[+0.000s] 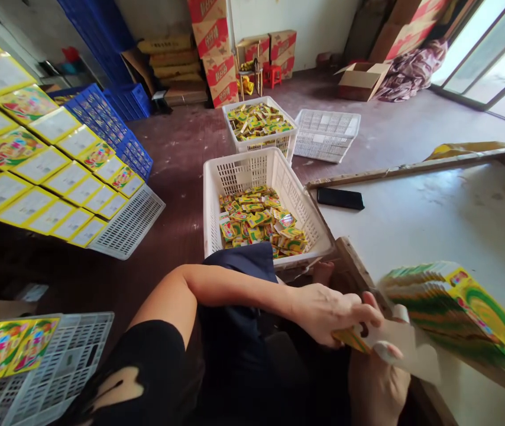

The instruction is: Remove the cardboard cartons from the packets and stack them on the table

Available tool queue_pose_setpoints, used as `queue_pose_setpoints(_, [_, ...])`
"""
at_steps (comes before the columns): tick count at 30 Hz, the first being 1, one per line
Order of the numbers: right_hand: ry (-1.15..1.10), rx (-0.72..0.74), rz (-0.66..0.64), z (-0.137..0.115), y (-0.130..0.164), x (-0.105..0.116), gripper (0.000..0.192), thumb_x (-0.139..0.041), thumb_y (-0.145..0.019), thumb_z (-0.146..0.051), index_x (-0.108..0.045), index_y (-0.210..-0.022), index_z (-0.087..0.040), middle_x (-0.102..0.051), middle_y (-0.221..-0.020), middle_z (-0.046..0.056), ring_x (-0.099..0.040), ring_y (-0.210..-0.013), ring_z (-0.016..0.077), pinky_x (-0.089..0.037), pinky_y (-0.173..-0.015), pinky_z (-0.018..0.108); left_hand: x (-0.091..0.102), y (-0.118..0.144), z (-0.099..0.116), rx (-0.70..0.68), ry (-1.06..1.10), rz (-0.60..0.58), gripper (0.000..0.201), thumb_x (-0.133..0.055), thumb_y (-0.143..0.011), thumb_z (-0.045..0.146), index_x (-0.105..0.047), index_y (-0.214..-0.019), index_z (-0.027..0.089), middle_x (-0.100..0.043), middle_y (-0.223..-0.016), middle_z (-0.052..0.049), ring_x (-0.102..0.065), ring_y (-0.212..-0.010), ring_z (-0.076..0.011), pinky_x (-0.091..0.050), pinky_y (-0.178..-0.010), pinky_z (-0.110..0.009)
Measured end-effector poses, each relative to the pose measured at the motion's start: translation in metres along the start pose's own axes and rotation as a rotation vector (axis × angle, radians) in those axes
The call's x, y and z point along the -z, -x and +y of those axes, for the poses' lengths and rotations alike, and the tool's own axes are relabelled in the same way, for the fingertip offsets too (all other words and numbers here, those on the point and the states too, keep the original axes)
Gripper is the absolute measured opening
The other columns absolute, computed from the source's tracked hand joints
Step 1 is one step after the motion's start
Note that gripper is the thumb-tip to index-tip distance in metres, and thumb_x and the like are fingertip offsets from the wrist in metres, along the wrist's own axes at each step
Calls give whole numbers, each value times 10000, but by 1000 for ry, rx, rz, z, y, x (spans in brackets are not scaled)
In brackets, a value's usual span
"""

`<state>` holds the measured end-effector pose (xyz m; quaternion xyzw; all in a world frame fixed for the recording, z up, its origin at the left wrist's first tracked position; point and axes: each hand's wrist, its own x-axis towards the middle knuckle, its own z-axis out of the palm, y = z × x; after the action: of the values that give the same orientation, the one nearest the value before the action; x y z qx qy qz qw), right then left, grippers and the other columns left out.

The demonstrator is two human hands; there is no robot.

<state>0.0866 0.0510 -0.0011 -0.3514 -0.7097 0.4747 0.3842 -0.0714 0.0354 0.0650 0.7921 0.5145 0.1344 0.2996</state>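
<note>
Table [434,219] edge: both hands' grip pinches card [405,343]; right hand [374,387] half cut off.

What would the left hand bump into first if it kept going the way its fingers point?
Probably the stack of yellow-green flat cartons lying on the white table; the left hand points rightward at it over a flat carton, though depth is unclear.

Ahead of me a white basket [235,177] holds loose yellow packets [259,222]; a fuller basket [279,142] and an empty one [327,133] stand farther off. A black phone [340,199] lies on my worktop [447,225]. Yellow cartons [35,171] sit far left, red boxes [214,53] at the far wall.
</note>
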Motion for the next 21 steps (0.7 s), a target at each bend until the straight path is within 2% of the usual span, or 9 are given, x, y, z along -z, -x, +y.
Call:
queue_pose_setpoints(2, [82, 78, 17, -5, -1, -1, 654, -455, -931, -471, -242, -1506, -244, -391, -1505, 136, -410, -1362, 329, -443, -1016, 516, -2, 0, -3, 46, 75, 27, 736, -643, -747, 224, -249, -1358, 112, -466, -1307, -150, -557, -1163, -233, -492, -890, -304])
queue_pose_setpoints(4, [200, 207, 1, -6, -5, 1, 577, -527, -907, -388, -381, -1448, -250, -420, -1490, 130, -435, -1346, 322, -450, -1016, 504, -3, 1, -6, 104, 112, 88, 765, -657, -729, 226, -224, -1352, 122, -432, -1338, -164, -529, -1199, -238, -489, -915, -320])
queue_pose_setpoints(6, [260, 309, -18, -5, -10, 5, 414, -526, -905, -318, -542, -1315, -264, -481, -1446, 115, -489, -1305, 304, -489, -978, 480, -1, 1, -7, 138, 103, 133, 733, -680, -715, 245, -279, -1319, 138, -465, -1298, -155, -547, -1165, -243, -496, -905, -332])
queue_pose_setpoints(9, [237, 349, -23, -5, -17, 15, 235, -529, -902, -279, -665, -1093, -275, -531, -1400, 86, -563, -1230, 282, -539, -912, 437, 8, 1, -8, 110, 30, 171, 608, -696, -717, 301, -412, -1230, 140, -560, -1176, -134, -595, -1078, -256, -497, -884, -342])
queue_pose_setpoints(12, [240, 337, -138, -7, -23, 28, 223, -527, -905, -329, -696, -1044, -282, -550, -1378, 74, -574, -1219, 276, -546, -913, 415, 16, 1, -8, 75, -6, 183, 558, -698, -728, 321, -451, -1194, 141, -618, -1118, -122, -621, -1039, -255, -491, -872, -338])
queue_pose_setpoints(14, [240, 300, -249, -9, -27, 36, 252, -517, -909, -367, -702, -1064, -296, -572, -1352, 70, -576, -1218, 270, -548, -917, 404, 17, 2, -7, 79, -9, 156, 581, -708, -725, 315, -437, -1203, 126, -639, -1109, -126, -631, -1024, -253, -498, -837, -325])
queue_pose_setpoints(16, [220, 258, -306, -10, -30, 40, 244, -544, -889, -391, -715, -1040, -303, -603, -1311, 67, -605, -1180, 265, -564, -887, 386, 16, 2, -5, 84, -40, 119, 595, -705, -734, 323, -424, -1212, 107, -653, -1090, -139, -643, -993, -259, -508, -783, -322])
queue_pose_setpoints(18, [195, 203, -272, -9, -30, 37, 212, -601, -846, -412, -729, -962, -290, -639, -1248, 72, -644, -1111, 266, -576, -849, 377, 12, 2, -3, 74, -102, 101, 592, -691, -751, 317, -414, -1227, 99, -661, -1063, -148, -650, -966, -270, -510, -755, -331])
queue_pose_setpoints(21, [123, 97, -133, -6, -24, 23, 230, -667, -781, -426, -708, -920, -248, -661, -1188, 96, -653, -1075, 280, -563, -877, 412, 7, 1, -1, 67, -186, 100, 570, -666, -766, 271, -410, -1247, 101, -658, -1042, -150, -649, -948, -277, -505, -769, -350])
